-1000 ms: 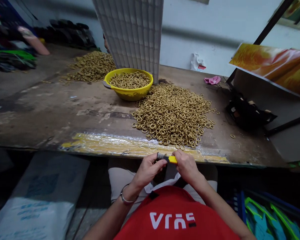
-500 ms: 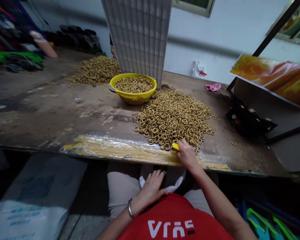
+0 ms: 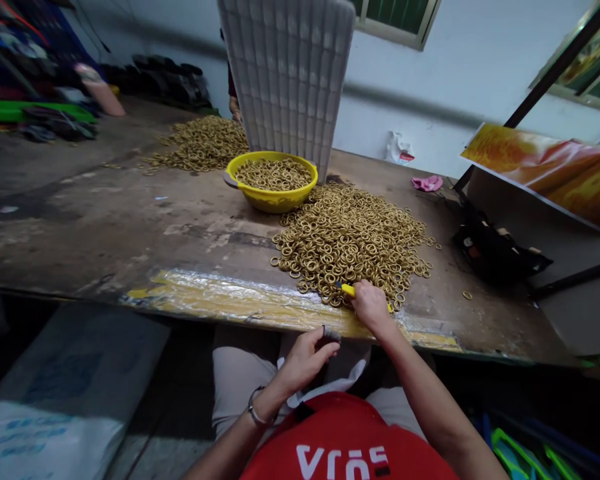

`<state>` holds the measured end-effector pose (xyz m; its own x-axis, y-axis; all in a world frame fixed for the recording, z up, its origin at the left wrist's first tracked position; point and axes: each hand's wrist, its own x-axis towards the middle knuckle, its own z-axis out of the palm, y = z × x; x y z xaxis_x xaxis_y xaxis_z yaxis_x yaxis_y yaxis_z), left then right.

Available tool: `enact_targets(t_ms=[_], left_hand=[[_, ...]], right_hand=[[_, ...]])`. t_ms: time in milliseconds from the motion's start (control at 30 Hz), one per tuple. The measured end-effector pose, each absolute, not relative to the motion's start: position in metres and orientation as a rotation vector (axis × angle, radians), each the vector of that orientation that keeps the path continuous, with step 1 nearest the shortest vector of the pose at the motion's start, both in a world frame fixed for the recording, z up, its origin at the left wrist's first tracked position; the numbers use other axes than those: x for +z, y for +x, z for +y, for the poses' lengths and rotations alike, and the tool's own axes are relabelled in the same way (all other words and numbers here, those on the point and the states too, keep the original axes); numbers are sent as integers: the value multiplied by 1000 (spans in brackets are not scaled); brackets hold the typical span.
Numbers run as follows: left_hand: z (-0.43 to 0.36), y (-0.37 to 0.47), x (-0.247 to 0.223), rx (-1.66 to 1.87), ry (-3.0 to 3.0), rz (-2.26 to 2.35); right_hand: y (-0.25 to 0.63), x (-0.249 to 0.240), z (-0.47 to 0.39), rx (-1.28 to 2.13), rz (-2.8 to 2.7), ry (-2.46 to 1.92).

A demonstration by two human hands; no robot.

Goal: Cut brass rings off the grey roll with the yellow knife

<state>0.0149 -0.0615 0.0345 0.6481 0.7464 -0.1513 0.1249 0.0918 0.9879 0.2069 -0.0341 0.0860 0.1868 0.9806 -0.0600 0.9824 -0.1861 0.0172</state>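
My right hand (image 3: 371,305) is closed round a yellow-handled tool (image 3: 347,289), its dark tip against the near edge of a pile of gold-coloured rings (image 3: 353,233). Just off the table's front edge, over my lap, is my left hand (image 3: 305,360), with its thumb and fingers apart and a dark grey covering on a fingertip. I make out nothing held in it. Behind the pile, to the left, a yellow basin (image 3: 275,200) full of similar rings stands on the wooden table (image 3: 95,227).
A tall grey ribbed panel (image 3: 290,80) stands behind the basin. Another ring pile (image 3: 205,143) lies at the back left, near a person's arm (image 3: 234,107). On the right are a pink cloth (image 3: 427,183) and a black bag (image 3: 500,250).
My left hand has risen from my lap towards the table edge, and its thumb and fingers have parted. My right hand still grips the tool at the pile. The view has shifted slightly.
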Motion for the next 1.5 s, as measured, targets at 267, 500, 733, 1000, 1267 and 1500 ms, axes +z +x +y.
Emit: enact_targets(t_ms=[267,500,733,1000,1267,1500], left_hand=[[-68,24,43,592,1322,779],[-66,26,61,765,978,755],[-73,34,84,810,988,648],[-69,40,80,819,935,673],[-54,41,86,658,780,567],[-51,46,84,666,1131,684]], right_hand=[[216,82,-41,-155,2119,2566],[209,95,-71,-1028,2359,2880],[174,109,-109,-2507,1948,2915],[173,94,-109,-2648,1815,2898],[190,99,-117,-1174,2587,2859],[201,100,-135,-365,2415,2552]])
